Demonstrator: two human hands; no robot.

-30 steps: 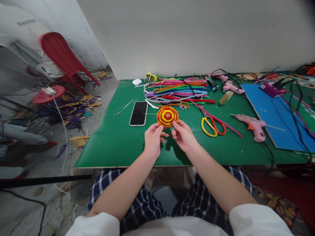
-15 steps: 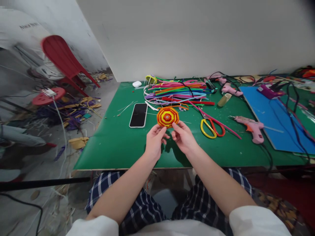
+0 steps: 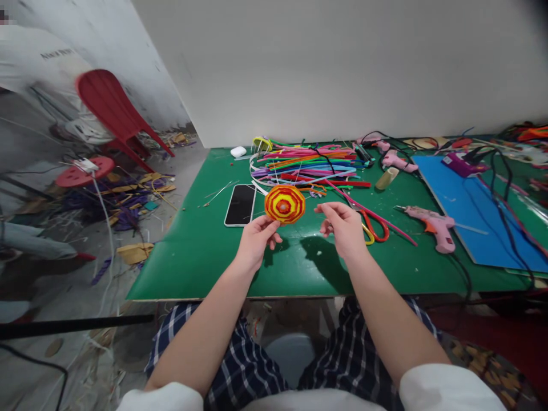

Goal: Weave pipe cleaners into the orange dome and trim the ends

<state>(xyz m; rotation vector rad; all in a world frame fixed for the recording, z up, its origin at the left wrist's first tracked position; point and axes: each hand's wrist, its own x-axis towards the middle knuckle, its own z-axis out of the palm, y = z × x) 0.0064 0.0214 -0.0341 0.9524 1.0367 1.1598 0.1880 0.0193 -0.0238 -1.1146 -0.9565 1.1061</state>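
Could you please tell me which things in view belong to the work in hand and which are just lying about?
Seemingly part of the work:
- striped disc, in the left hand
- colourful stems, probably
- scissors and nearest glue gun, possibly

Seemingly just lying about:
- phone
- small white case

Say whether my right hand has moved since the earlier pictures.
Yes. Judged against the scissors on the table, the right hand has moved rightward, off the disc, and now partly hides the yellow handle.
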